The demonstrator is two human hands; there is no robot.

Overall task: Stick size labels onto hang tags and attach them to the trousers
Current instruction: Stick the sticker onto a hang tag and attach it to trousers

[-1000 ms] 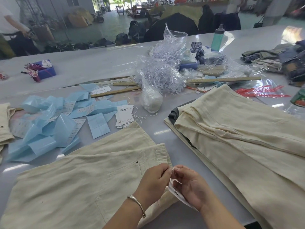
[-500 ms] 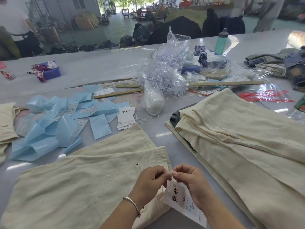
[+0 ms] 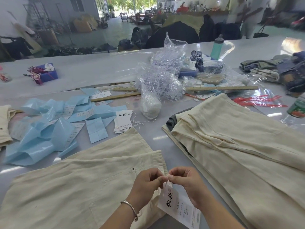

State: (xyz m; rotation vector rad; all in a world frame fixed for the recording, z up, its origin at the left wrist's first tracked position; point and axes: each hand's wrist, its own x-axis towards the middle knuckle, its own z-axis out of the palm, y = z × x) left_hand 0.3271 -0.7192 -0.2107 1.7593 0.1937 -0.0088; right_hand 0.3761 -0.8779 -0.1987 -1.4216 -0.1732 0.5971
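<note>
Cream trousers [image 3: 79, 182] lie flat on the grey table in front of me. Over their waist corner, my left hand [image 3: 146, 184] and my right hand [image 3: 189, 185] meet fingertip to fingertip, both pinching the thin white string of a hang tag [image 3: 178, 207]. The white tag with black characters and a printed label hangs below my fingers, tilted. A small stack of more hang tags [image 3: 123, 121] with loose strings lies further back. Blue label backing sheets [image 3: 49, 126] with white size labels are strewn at the left.
A pile of folded cream trousers [image 3: 239, 142] fills the right side. Behind are a clear bag of plastic fasteners [image 3: 161, 76], a white bag [image 3: 151, 104], wooden rulers [image 3: 221, 88], a teal bottle [image 3: 217, 47], a blue box [image 3: 47, 74] and dark garments [image 3: 280, 68].
The hang tag has dropped out from under my right palm and now hangs in full view below my fingertips. My hands stay together at the string; the view has shifted slightly.
</note>
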